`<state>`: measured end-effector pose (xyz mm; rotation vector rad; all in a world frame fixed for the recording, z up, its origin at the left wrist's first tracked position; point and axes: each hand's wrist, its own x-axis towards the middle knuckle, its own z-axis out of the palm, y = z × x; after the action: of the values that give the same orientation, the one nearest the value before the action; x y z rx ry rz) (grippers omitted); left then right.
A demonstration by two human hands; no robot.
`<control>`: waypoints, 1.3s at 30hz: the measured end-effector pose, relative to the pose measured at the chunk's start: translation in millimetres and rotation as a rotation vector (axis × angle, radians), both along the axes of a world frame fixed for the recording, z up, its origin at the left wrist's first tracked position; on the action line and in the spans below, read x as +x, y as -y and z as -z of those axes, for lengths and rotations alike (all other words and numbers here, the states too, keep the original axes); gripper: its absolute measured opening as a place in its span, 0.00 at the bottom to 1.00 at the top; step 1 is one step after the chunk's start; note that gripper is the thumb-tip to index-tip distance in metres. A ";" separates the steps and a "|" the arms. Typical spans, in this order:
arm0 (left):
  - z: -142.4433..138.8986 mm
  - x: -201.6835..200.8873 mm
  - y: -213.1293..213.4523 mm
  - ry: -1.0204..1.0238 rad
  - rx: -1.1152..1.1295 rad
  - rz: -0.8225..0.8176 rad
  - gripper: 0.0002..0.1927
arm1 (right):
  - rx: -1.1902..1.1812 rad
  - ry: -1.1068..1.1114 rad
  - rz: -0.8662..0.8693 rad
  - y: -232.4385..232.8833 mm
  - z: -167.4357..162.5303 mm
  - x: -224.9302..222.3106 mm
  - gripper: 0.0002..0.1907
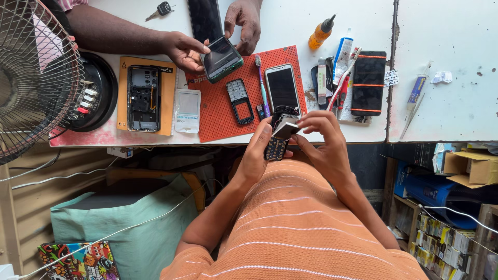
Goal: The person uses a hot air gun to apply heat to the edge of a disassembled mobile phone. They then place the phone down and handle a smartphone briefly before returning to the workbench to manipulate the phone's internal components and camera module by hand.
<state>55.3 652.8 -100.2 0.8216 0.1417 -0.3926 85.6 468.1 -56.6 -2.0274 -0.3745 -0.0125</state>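
- The white counter (pixel 290 31) spans the far part of the scene, its near edge just beyond the person's hands.
- A wire-caged fan (pixel 31 78) stands at the far left, overlapping the counter's left end.
- An orange-red work mat (pixel 218 116) lies on the counter near its middle, with an open phone frame (pixel 239 101), a toothbrush (pixel 261 83) and a dark-screened smartphone (pixel 282 88) resting on it.
- To the left of the mat, a gutted phone body (pixel 143 97) lies on an orange card.
- To the right of the mat, a black phone bound with orange bands (pixel 368 83) lies flat, and an orange glue bottle (pixel 321 32) lies farther back.
- A co-worker's two hands at the far side hold a dark green smartphone (pixel 222 58) over the mat's far edge.
- The left hand (pixel 255 155) wraps the small keypad phone (pixel 280 139) from its left side, thumb lying along it; the phone sits just near of the counter edge, above the lap.
- The right hand (pixel 324 140) curls over the phone's right and far end, its fingertips pinching the loosened metallic top part.
- Both grips are closed on the keypad phone, which stands between the two palms.
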 end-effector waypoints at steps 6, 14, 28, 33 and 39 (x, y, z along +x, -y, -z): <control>3.6 8.1 6.8 0.002 -0.197 -0.122 0.28 | -0.056 0.118 -0.110 -0.8 -4.8 -16.0 0.13; 0.8 8.0 12.3 -0.001 -0.294 -0.121 0.27 | -0.143 0.196 -0.162 4.5 -13.4 -14.0 0.12; 0.6 -0.7 15.9 0.123 0.104 0.029 0.32 | -0.182 0.199 -0.055 8.6 -7.8 -2.5 0.18; 1.3 2.1 14.9 0.088 -0.039 -0.022 0.24 | -0.146 0.227 -0.174 8.4 -12.7 -17.8 0.16; 2.7 1.4 16.3 0.037 -0.012 0.006 0.22 | -0.238 0.235 0.065 6.9 -17.5 -13.4 0.15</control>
<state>56.8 636.5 -102.9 0.8169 0.1027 -0.3836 72.2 461.2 -39.1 -2.2803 -0.4753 -0.2592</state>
